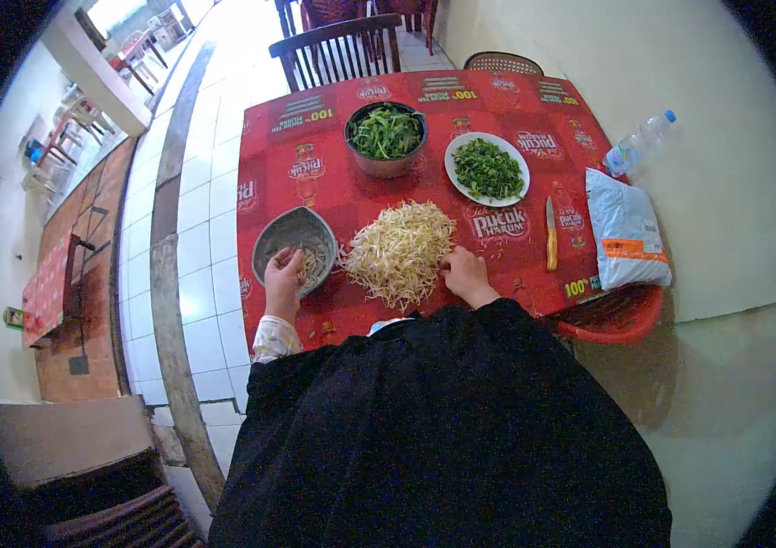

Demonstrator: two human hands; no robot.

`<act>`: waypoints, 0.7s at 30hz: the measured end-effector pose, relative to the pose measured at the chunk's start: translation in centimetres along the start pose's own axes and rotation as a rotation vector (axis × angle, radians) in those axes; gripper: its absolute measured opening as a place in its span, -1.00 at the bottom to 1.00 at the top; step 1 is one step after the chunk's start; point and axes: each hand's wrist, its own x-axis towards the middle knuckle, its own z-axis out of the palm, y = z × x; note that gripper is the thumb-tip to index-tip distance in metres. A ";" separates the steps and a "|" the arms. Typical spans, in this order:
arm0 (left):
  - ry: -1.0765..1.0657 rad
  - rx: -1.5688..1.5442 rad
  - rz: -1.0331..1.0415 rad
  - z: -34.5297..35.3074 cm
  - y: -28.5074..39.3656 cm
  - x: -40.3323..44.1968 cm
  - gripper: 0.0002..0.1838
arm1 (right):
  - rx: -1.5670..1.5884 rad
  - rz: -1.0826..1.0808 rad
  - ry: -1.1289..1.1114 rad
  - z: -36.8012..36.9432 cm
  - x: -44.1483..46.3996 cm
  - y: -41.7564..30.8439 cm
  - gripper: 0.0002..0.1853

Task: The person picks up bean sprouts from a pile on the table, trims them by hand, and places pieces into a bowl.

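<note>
A large heap of pale bean sprouts (401,251) lies on the red tablecloth in front of me. To its left stands a grey bowl (271,230) with a few sprouts or scraps inside. My left hand (284,277) is over the near rim of this bowl, thumb and fingers pinched together; what they hold is too small to tell. At the right edge of the heap, my right hand (467,277) has its fingers curled in against the bean sprouts. Its fingertips are partly hidden.
Behind the heap are a pot of leafy greens (386,167) and a white plate (523,187) of chopped greens. Right of them lie a knife (551,236), a white plastic package (625,224) and a plastic bottle (639,146). A red plastic chair (616,320) touches the table's right corner.
</note>
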 end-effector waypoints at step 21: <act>-0.783 0.894 0.396 12.4 1.0 -7.0 -0.72 | 0.058 -0.529 0.366 -8.9 -3.0 -6.5 -0.89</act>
